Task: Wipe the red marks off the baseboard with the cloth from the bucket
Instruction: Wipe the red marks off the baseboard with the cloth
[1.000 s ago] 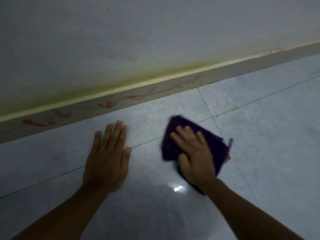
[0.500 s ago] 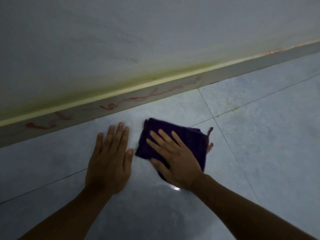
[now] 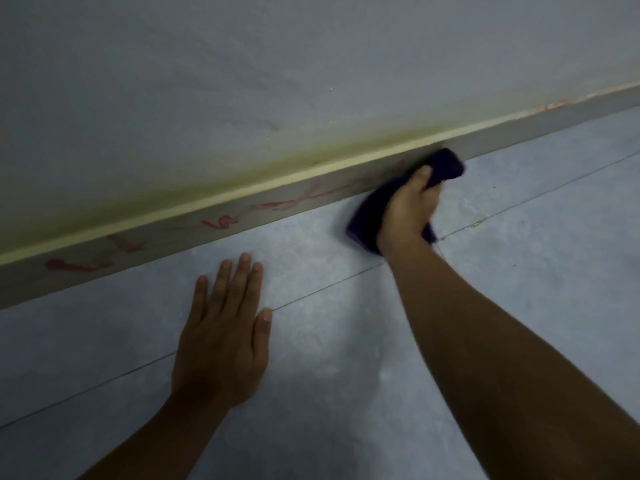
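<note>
A grey baseboard (image 3: 519, 133) runs diagonally along the foot of the wall. Red marks (image 3: 221, 221) are scrawled along its left and middle stretch, with a thicker red smear (image 3: 69, 265) far left. My right hand (image 3: 410, 209) grips a dark purple cloth (image 3: 446, 164) and presses its upper end against the baseboard at the right end of the red marks. The cloth's lower part trails on the floor under my wrist. My left hand (image 3: 225, 337) lies flat on the floor tile, fingers spread, holding nothing. No bucket is in view.
Pale blue floor tiles (image 3: 536, 254) with thin grout lines fill the lower half. A white wall (image 3: 311, 64) with a yellowish stain along its bottom edge rises above the baseboard. Faint reddish specks (image 3: 554, 105) sit on the baseboard's top edge at far right.
My right hand has lifted the cloth from the floor beside my left hand and carried it up and right onto the baseboard. My left hand stays flat on the floor.
</note>
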A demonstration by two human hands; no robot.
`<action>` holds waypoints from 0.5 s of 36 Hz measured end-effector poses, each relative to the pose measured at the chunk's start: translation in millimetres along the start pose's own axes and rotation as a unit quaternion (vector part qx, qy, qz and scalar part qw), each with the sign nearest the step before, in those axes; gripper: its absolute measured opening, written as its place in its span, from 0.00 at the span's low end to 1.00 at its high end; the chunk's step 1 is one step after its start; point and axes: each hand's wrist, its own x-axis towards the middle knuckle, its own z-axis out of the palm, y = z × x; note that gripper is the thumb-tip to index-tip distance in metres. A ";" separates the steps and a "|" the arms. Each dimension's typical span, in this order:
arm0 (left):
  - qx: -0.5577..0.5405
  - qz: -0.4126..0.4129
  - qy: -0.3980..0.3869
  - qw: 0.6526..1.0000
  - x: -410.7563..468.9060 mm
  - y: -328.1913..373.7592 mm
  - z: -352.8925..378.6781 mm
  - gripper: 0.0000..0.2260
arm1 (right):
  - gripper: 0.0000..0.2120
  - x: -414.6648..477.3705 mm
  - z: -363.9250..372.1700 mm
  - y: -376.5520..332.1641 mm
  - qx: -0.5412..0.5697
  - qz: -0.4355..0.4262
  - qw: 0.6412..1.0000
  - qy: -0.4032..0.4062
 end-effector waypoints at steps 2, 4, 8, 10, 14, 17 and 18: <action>0.006 -0.001 -0.001 1.000 0.3 -0.1 1.1 0.30 | 0.29 -30.2 27.7 1.2 -0.013 0.008 0.999 -0.036; 0.011 -0.002 -0.007 1.000 0.7 -0.9 2.0 0.30 | 0.30 -79.8 32.5 17.2 -0.095 -0.045 0.989 -0.104; 0.026 -0.006 -0.013 1.000 2.9 -3.7 4.6 0.30 | 0.31 -124.4 11.2 42.4 -0.163 -0.154 0.936 -0.271; 0.021 -0.002 -0.010 1.000 2.1 -4.1 4.3 0.30 | 0.35 -92.6 13.4 39.3 -0.191 -0.159 0.935 -0.251; 0.003 0.000 0.004 1.000 0.7 -2.5 2.4 0.30 | 0.35 -1.0 0.9 15.9 -0.226 -0.092 0.961 -0.127; -0.005 0.000 0.007 1.000 0.5 -2.1 1.3 0.30 | 0.34 22.3 -18.3 4.4 -0.229 -0.097 0.959 -0.135; -0.004 0.000 0.008 1.000 0.4 -1.9 0.9 0.30 | 0.34 21.4 -19.8 4.5 -0.230 -0.107 0.957 -0.139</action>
